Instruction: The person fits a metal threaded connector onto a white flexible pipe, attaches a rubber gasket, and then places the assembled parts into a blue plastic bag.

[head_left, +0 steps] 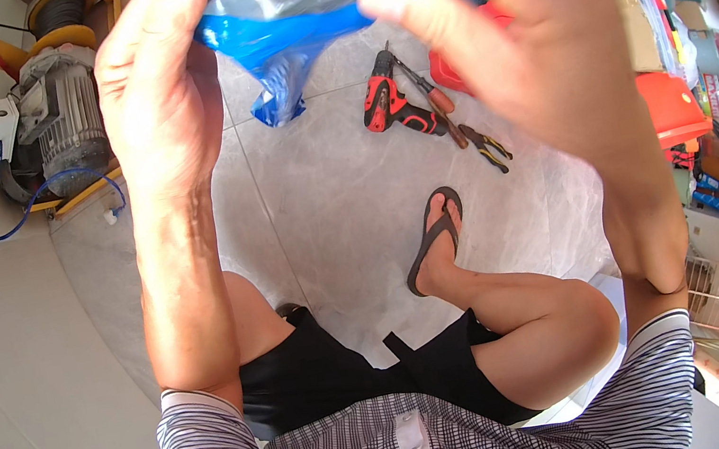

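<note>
Stretched between my two raised hands is a clear and blue plastic bag (pixel 287 30), its crumpled blue end hanging down. My left hand (pixel 159 96) is closed on the bag's left side, with the fingertips partly hidden behind it and cut off by the upper edge. On the other side, my right hand (pixel 527 31) pinches the bag between thumb and bent fingers, slightly smeared by motion. What lies inside the bag, if anything, I cannot make out. Below the hands, a red and black cordless drill (pixel 384 105) rests on the grey tiled floor.
Beside the drill lie a screwdriver (pixel 437 99) and pliers (pixel 487 147). A red object (pixel 448 74) is partly behind my right hand. An electric motor (pixel 69 112) with a blue cable and a wire spool (pixel 60 13) stand left. Cluttered shelves with a red bin (pixel 672 110) line the right.
</note>
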### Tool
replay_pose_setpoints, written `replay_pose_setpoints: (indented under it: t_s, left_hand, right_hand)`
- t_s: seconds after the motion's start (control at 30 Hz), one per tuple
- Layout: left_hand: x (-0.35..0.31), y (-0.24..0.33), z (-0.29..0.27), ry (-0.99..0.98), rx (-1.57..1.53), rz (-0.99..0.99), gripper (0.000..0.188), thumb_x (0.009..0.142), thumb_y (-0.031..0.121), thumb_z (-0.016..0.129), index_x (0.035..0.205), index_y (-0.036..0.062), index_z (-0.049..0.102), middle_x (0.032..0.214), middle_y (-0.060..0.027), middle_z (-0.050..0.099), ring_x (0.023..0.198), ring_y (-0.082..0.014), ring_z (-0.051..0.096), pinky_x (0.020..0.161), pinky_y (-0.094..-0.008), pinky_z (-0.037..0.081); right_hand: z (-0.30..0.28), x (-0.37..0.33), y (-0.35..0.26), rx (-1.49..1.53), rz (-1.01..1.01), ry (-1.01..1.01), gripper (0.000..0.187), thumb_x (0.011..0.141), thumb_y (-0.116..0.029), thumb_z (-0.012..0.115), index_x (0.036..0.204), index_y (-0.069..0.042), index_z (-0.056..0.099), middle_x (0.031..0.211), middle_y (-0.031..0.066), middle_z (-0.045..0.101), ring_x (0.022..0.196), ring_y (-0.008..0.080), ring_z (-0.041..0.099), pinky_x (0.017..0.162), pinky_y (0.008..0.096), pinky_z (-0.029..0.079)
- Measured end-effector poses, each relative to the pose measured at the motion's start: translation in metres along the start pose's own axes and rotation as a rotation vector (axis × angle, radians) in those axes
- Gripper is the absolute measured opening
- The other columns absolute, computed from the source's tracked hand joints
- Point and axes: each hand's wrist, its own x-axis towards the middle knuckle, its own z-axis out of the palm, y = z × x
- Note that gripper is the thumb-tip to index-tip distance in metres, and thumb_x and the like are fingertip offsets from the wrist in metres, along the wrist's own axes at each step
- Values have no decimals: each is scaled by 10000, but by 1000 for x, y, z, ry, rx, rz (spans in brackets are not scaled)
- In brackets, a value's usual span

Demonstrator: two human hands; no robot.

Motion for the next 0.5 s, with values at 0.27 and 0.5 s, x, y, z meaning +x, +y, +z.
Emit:
replay_pose_setpoints:
  t_s: [0.27,0.5]
  left_hand:
    - [-12,15,1,79,102,-123,467,1068,333,543,1354,-31,607,1300,-196,666,1213,-258,629,1069,-400,465]
    - [-11,10,0,-77,-1,-190,472,1084,338,492,1376,-22,581,1312,-242,653,1177,-301,659,1045,-434,507]
  right_hand:
    - [-9,4,-6,49,187,-102,116,894,-87,706,929,23,694,1211,233,671,923,318,697,792,336,553]
    - [-11,2,-14,271,291,-3,148,895,-82,719,1007,14,711,1044,168,690,910,306,693,787,341,551]
